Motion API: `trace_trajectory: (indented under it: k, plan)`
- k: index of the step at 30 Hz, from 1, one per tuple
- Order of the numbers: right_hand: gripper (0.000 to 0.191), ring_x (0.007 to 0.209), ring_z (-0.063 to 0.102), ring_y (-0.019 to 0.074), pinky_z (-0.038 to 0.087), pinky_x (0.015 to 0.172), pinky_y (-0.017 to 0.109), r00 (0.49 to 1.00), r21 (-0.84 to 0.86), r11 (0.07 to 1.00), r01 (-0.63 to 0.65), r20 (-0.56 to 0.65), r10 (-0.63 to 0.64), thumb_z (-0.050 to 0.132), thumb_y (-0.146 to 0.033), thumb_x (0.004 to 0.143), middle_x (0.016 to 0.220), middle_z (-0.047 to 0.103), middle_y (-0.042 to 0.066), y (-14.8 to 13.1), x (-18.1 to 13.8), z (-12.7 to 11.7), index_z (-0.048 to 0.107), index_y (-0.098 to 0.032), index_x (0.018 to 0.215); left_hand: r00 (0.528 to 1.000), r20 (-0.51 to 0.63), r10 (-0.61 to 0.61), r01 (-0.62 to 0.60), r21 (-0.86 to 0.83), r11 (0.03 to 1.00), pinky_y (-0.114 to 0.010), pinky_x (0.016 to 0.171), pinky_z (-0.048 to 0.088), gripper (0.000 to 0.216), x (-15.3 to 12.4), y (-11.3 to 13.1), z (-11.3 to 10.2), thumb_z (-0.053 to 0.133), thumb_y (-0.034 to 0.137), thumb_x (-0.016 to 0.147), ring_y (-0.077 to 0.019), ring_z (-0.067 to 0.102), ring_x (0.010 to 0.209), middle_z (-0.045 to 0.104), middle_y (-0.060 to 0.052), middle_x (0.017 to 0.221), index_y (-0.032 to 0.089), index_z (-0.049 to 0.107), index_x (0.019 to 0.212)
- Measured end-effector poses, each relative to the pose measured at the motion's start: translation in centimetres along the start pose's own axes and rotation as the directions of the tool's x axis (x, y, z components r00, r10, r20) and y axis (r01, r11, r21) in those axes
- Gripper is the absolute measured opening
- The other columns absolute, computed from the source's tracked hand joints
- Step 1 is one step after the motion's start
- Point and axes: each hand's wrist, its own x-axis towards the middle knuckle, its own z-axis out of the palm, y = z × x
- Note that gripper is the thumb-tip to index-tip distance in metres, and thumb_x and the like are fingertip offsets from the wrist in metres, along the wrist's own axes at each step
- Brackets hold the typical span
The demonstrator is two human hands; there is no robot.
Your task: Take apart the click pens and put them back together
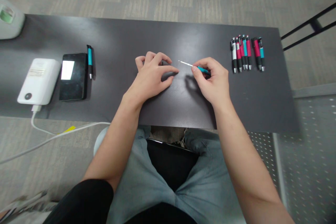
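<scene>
right hand (202, 67) pinches a teal pen part (203, 70) between thumb and fingers, its back end lost behind the fingers; a thin pale rod (186, 63) sticks out of it to the left. that piece sits over the middle of the table (115, 42), rod tip near the left index fingertip, a gap showing. left hand (154, 73) is palm down, fingers bent and spread — a dark bit (162, 63) shows between them, mostly covered, so can't tell whether it's a held part or shadow, nor whether this hand grips anything. white housing (17, 29) is cut off at the left edge; green shows at its window (6, 14), contents unclear. white power bank (39, 82) has print too small to read, with a cable (84, 126) plugged in that runs out of frame. black phone-like slab (75, 89) has glare hiding part of its face; teal-and-black pen (90, 59) lies just beside it. right side: row of pens (245, 47) in white, red and teal, packed too tight for a sure count, then a red and teal pair (256, 49) slightly apart. black bars (315, 25) are cropped at right — clutter (28, 203) bottom left is cut off and blurred.
</scene>
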Motion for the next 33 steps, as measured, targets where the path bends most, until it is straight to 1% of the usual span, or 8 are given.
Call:
trace_trajectory:
  k: [4, 8, 12, 17, 23, 29, 31, 33]
  plan:
    - [0.013, 0.085, 0.072, 0.0259, 0.06, 0.077, 0.043, 1.0, -0.003, 1.0, -0.007, -0.013, 0.007, 0.081, -0.043, 0.113, 0.098, 0.08, 0.004, -0.11, -0.01, 0.04, 0.083, -0.034, 0.103, 0.999, -0.031, 0.012, -0.013, -0.035, 0.999, -0.078, 0.132, 0.035, 0.024, 0.26, -0.58, 0.14, 0.08, 0.035, 0.117, -0.0459, 0.064, 0.15, 0.088, -0.008, 0.148, 0.042, 0.101, 0.126]
    - [0.019, 0.086, 0.071, 0.0264, 0.061, 0.077, 0.043, 0.999, -0.033, 0.999, -0.032, -0.011, 0.031, 0.082, -0.05, 0.113, 0.099, 0.081, 0.005, -0.11, 0.01, 0.09, 0.084, -0.034, 0.104, 0.998, -0.054, 0.017, -0.022, -0.085, 0.996, -0.078, 0.129, 0.036, 0.024, 0.44, -0.8, 0.1, 0.077, 0.032, 0.116, -0.0436, 0.067, 0.139, 0.094, -0.006, 0.135, 0.039, 0.1, 0.119]
    - [0.019, 0.086, 0.071, 0.0254, 0.061, 0.079, 0.042, 0.999, -0.023, 0.999, -0.035, 0.003, 0.035, 0.083, -0.051, 0.114, 0.099, 0.08, 0.005, -0.04, 0.02, 0.01, 0.083, -0.033, 0.107, 0.994, -0.106, 0.019, -0.029, -0.087, 0.996, -0.079, 0.13, 0.035, 0.023, 0.46, -0.49, 0.18, 0.078, 0.028, 0.113, -0.0424, 0.07, 0.134, 0.097, -0.005, 0.127, 0.037, 0.099, 0.112]
    - [0.017, 0.087, 0.071, 0.0249, 0.059, 0.079, 0.041, 1.0, -0.03, 0.999, -0.013, 0.016, 0.013, 0.081, -0.047, 0.115, 0.099, 0.078, 0.004, -0.09, -0.02, 0.04, 0.082, -0.032, 0.108, 0.992, -0.125, 0.003, -0.01, -0.058, 0.998, -0.081, 0.13, 0.034, 0.026, 0.38, -0.22, 0.18, 0.075, 0.024, 0.11, -0.0442, 0.072, 0.137, 0.097, -0.005, 0.129, 0.037, 0.097, 0.113]
    - [0.014, 0.081, 0.066, 0.0229, 0.056, 0.076, 0.042, 0.999, -0.014, 0.999, 0.037, 0.005, -0.037, 0.076, -0.036, 0.114, 0.097, 0.08, 0.005, -0.36, 0.0, 0.01, 0.084, -0.029, 0.104, 0.992, -0.122, -0.013, 0.011, -0.021, 1.0, -0.082, 0.131, 0.035, 0.027, 0.22, -0.25, -0.16, 0.075, 0.022, 0.109, -0.0459, 0.073, 0.141, 0.096, -0.005, 0.132, 0.038, 0.096, 0.119]
    - [0.025, 0.085, 0.065, 0.0268, 0.058, 0.083, 0.048, 0.998, -0.06, 0.998, 0.016, 0.064, -0.012, 0.076, -0.051, 0.121, 0.101, 0.079, 0.007, -0.32, 0.0, -0.23, 0.085, -0.032, 0.107, 0.99, -0.14, -0.009, 0.008, -0.012, 1.0, -0.082, 0.13, 0.036, 0.029, 0.23, -0.56, 0.09, 0.073, 0.022, 0.108, -0.0463, 0.069, 0.14, 0.095, -0.008, 0.13, 0.036, 0.096, 0.12]
    - [0.025, 0.084, 0.065, 0.0266, 0.058, 0.082, 0.047, 0.998, -0.062, 0.998, 0.015, 0.062, -0.011, 0.077, -0.051, 0.121, 0.1, 0.079, 0.007, -0.27, 0.0, -0.25, 0.086, -0.032, 0.108, 0.99, -0.143, -0.008, 0.006, -0.013, 1.0, -0.082, 0.13, 0.036, 0.028, 0.17, -0.64, 0.1, 0.074, 0.022, 0.107, -0.0466, 0.069, 0.14, 0.094, -0.008, 0.13, 0.036, 0.095, 0.121]
    - [0.022, 0.084, 0.065, 0.0256, 0.058, 0.081, 0.045, 0.998, -0.07, 0.997, 0.015, 0.059, -0.011, 0.077, -0.047, 0.119, 0.099, 0.08, 0.006, -0.31, 0.01, -0.26, 0.087, -0.032, 0.107, 0.987, -0.159, -0.002, 0.0, -0.01, 1.0, -0.08, 0.13, 0.037, 0.026, 0.04, -0.54, -0.03, 0.075, 0.022, 0.108, -0.0462, 0.069, 0.142, 0.093, -0.008, 0.136, 0.035, 0.094, 0.121]
